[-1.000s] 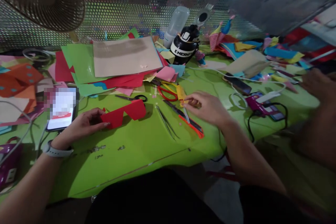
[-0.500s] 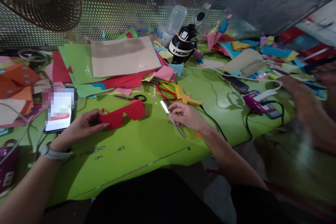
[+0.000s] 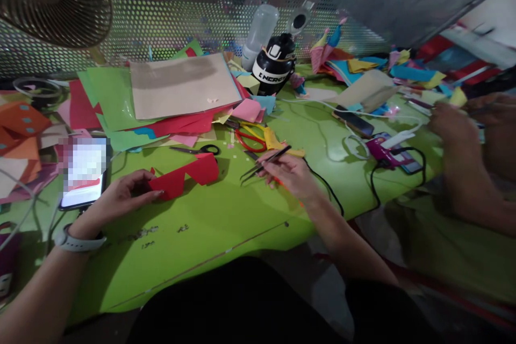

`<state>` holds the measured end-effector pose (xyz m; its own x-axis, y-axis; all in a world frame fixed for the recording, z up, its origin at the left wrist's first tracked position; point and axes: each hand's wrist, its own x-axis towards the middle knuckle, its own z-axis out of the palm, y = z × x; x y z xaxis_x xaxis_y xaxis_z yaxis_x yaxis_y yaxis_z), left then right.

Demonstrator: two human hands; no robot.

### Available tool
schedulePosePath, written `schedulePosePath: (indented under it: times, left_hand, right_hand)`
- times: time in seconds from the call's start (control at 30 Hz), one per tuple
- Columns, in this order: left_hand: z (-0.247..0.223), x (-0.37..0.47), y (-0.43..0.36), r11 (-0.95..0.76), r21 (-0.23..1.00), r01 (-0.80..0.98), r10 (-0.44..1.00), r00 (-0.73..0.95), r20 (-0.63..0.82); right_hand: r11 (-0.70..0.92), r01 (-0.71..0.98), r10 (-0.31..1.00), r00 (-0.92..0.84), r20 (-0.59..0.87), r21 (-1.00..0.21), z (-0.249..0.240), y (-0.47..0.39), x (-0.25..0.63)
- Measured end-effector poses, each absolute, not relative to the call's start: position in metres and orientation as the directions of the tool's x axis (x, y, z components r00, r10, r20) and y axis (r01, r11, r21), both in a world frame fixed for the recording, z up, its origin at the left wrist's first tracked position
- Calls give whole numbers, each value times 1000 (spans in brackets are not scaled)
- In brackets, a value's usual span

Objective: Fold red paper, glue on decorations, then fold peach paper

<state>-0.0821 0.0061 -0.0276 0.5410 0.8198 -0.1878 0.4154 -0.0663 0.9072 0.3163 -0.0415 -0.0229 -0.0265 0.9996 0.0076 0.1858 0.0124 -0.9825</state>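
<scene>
My left hand (image 3: 139, 193) pinches the left end of a red cut and folded paper piece (image 3: 171, 180) with a notch in its lower edge. The paper is held just over the green table. To the right, my right hand (image 3: 288, 172) grips dark tweezers (image 3: 268, 162), whose bent tips point left and down toward the tabletop. Something orange shows under this hand, partly hidden. Beyond the red paper lie black-handled scissors (image 3: 195, 151). A yellow glue gun (image 3: 274, 140) and red-handled pliers (image 3: 250, 142) rest behind my right hand.
A lit phone (image 3: 84, 172) lies by my left wrist. Paper sheets (image 3: 181, 86) and a black bottle (image 3: 274, 67) stand at the back, with a fan (image 3: 72, 0) at upper left. On the right are cables, a purple power bank (image 3: 382, 153) and another person's hands (image 3: 455, 129).
The tweezers have turned in my right hand; their bent tips now point left instead of toward me. My left hand keeps the red paper. The view has shifted slightly.
</scene>
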Motion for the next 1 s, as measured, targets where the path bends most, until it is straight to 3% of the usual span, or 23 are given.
schedulePosePath:
  times: [0.1, 0.2, 0.4, 0.53, 0.63, 0.77, 1.0]
  left_hand:
    - [-27, -82, 6, -52, 901, 432, 825, 527, -205]
    - [-26, -81, 6, -49, 896, 442, 830, 516, -209]
    - [-27, -82, 5, -50, 890, 454, 842, 498, -207]
    - [-30, -84, 5, -45, 889, 455, 844, 494, -210]
    - [-32, -87, 6, -34, 891, 453, 834, 504, -224]
    - [-36, -90, 7, -46, 873, 485, 830, 505, -236]
    - [-36, -88, 5, -68, 859, 507, 834, 502, -230]
  right_hand:
    - [236, 461, 971, -80, 225, -855, -21, -48, 312]
    - [312, 591, 949, -155, 276, -744, -22, -50, 310]
    - [273, 556, 955, -254, 152, -785, -20, -37, 309]
    - [255, 548, 966, -111, 233, -797, -20, -15, 305]
    - [333, 524, 937, -90, 337, -784, -28, 2, 301]
    - [449, 546, 891, -213, 401, -708, -37, 13, 297]
    - [514, 605, 853, -434, 290, -608, -34, 21, 306]
